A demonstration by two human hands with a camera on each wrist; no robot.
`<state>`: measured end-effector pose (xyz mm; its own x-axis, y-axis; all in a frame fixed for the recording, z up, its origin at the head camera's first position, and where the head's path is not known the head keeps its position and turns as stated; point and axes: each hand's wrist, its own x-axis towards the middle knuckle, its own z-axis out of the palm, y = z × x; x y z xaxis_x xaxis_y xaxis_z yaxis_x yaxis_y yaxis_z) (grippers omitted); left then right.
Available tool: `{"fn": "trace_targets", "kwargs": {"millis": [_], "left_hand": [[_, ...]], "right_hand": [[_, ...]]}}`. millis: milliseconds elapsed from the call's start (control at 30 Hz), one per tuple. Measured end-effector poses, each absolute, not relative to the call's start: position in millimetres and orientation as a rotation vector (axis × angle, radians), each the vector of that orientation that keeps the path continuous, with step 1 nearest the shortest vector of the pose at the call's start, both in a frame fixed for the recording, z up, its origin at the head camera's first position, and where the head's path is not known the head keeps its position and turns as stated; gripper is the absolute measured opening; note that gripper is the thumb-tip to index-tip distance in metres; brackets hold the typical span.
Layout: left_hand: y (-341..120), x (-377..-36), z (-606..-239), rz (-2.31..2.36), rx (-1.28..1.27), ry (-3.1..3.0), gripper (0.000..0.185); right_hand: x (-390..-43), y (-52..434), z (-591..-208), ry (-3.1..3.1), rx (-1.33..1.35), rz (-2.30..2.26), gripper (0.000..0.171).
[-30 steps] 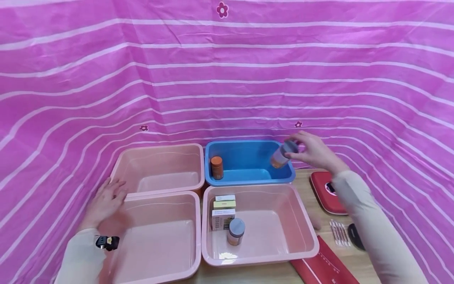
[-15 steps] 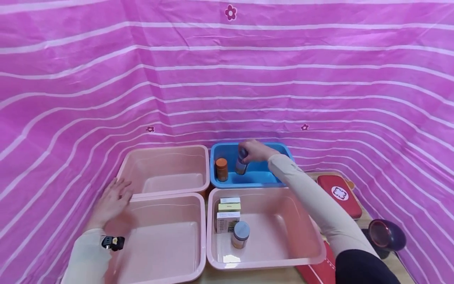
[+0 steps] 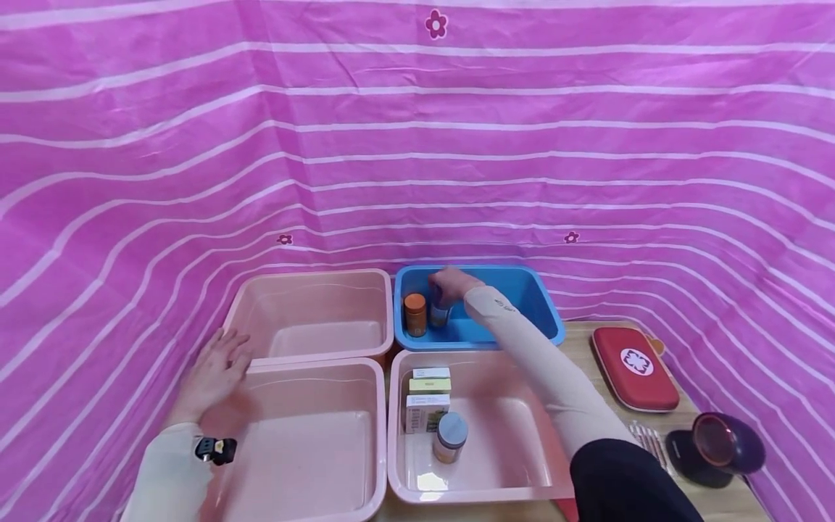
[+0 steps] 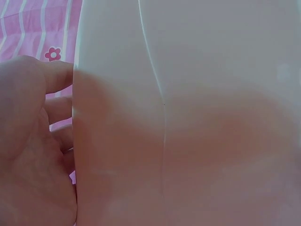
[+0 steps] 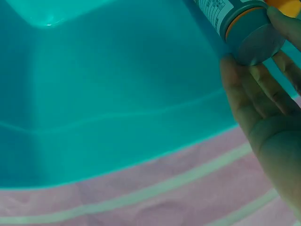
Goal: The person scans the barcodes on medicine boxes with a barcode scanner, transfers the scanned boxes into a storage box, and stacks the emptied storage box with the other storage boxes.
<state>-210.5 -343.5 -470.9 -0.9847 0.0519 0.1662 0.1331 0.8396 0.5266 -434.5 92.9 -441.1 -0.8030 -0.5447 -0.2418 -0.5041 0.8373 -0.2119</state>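
My right hand (image 3: 454, 284) reaches down into the blue bin (image 3: 551, 319). Its thumb and fingers grip the grey lid of a pill bottle (image 3: 440, 316), with the label showing below the lid in the right wrist view. This bottle stands close beside an orange-lidded bottle (image 3: 415, 316) at the bin's left end. Far left, my left hand (image 3: 215, 370) rests with loosely spread fingers at the outer rim of the front left pink bin (image 3: 377, 442). In the left wrist view, its fingertips pass behind the bin's wall.
The front right pink bin (image 3: 394, 464) holds several small boxes (image 3: 427, 412) and another grey-lidded bottle (image 3: 450, 437). Another pink bin (image 3: 385, 290) stands at back left. On the right are a red case (image 3: 634, 368), cotton swabs (image 3: 646, 438) and a dark rounded device (image 3: 724, 442).
My right hand has carried the pill bottle leftward from the blue bin's right end and lowered it beside the orange-lidded bottle. My left hand stays at the rim. The head view has shifted slightly.
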Motion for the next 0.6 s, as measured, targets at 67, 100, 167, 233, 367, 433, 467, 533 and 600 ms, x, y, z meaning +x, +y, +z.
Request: {"fn": "trace_targets", "kwargs": {"millis": [67,100,167,233,367,433,467,533,600], "left_hand": [[-343,-210,-471,-0.843,-0.14,-2.876,0.048],[-343,-210,-470,-0.845,-0.135,-2.879,0.048],[-341,-210,-470,-0.849,-0.127,-2.882,0.048],[-339,-210,-470,-0.846,-0.128,-2.886,0.048],[-339,-210,-471,-0.832,-0.147,-2.901,0.049],[-340,-210,-471,-0.824,-0.16,-2.904,0.05],[-341,-211,-471,-0.822,-0.161,-2.907,0.05],[-342,-211,-471,-0.824,-0.152,-2.906,0.052],[-343,-211,-471,-0.819,-0.148,-2.899,0.052]], "right_hand": [[-435,89,-447,2.733,-0.773,-0.172,0.03],[-435,87,-450,2.73,-0.748,-0.177,0.03],[-433,86,-455,2.727,-0.706,-0.171,0.031],[-431,86,-458,2.719,-0.649,-0.204,0.033],[-429,90,-458,2.721,-0.626,-0.244,0.035],[-429,93,-451,2.718,-0.678,-0.276,0.036],[-428,95,-446,2.721,-0.721,-0.289,0.036],[-423,99,-429,2.729,-0.83,-0.326,0.038],[-413,104,-411,2.748,-0.946,-0.374,0.039]]}}
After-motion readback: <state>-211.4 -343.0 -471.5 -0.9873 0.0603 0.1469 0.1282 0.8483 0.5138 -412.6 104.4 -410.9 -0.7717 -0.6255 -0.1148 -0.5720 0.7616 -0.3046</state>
